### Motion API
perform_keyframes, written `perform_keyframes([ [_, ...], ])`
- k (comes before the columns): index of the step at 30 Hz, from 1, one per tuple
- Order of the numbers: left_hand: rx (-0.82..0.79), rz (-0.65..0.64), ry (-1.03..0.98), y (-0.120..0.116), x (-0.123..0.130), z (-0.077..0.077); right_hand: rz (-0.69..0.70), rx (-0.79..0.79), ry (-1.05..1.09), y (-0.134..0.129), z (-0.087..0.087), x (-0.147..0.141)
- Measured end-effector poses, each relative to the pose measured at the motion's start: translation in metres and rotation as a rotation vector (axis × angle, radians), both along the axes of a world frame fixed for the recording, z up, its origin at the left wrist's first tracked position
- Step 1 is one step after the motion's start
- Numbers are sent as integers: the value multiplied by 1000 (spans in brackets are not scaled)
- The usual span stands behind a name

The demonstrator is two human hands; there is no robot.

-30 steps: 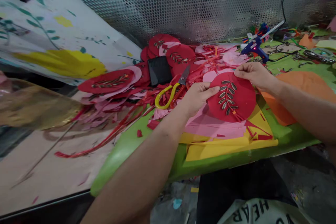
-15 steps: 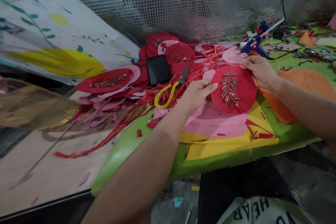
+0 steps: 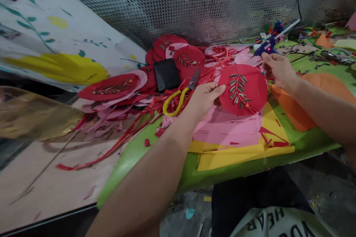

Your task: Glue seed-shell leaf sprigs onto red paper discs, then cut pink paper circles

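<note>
Left hand: the person's left hand pinches the left edge of a red disc between thumb and fingers.
Right hand: the right hand has its fingers curled in beside the disc's upper right edge; I can't tell whether it grips anything.
Red disc: the red disc is held up between the two hands, its face toward the person, bearing a sprig of dark leaf-shaped pieces.
Under the disc: pink sheets lie over yellow paper on the green worktop.
By the left hand: yellow-handled scissors lie open-handled, with a black box just beyond.
By the right hand: a blue glue gun shows a red light; orange paper lies under the forearm.
Farther left: more red discs sit heaped among pink and red scraps.
Behind: a perforated metal panel.
</note>
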State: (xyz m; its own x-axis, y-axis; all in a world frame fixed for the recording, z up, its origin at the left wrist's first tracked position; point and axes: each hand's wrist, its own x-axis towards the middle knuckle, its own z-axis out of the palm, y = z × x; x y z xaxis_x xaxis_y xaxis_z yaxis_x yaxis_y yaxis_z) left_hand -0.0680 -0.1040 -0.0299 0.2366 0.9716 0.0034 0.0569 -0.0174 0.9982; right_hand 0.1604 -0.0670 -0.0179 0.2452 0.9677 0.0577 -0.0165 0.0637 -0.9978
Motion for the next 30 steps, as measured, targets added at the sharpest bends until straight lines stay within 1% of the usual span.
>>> perform_keyframes([
  [4,16,44,-14,1,0,-1,7,-6,-18,-4,2,-4],
  [7,36,113,-56,3,-2,-1,21,2,-56,-4,1,-3],
  [9,61,164,-96,5,-3,-2,44,-2,-32,-1,-1,0],
  [11,84,206,-133,7,-3,-2,126,-23,5,1,-6,2],
  [16,81,229,-168,6,1,-2,433,4,52,-6,-18,-6],
  [19,48,226,-154,3,4,-2,528,9,84,-15,-21,-15],
  [20,39,219,-151,2,5,-1,528,6,102,-17,-21,-17],
  [22,21,187,-158,0,7,-1,485,-2,124,-20,-20,-19],
  [25,-20,87,-163,-2,8,-1,409,-6,110,-22,-17,-20],
  [27,-47,29,-137,-3,10,-1,385,-1,83,-22,-15,-21],
  [30,-55,28,-114,-5,11,-2,364,4,40,-23,-11,-23],
])
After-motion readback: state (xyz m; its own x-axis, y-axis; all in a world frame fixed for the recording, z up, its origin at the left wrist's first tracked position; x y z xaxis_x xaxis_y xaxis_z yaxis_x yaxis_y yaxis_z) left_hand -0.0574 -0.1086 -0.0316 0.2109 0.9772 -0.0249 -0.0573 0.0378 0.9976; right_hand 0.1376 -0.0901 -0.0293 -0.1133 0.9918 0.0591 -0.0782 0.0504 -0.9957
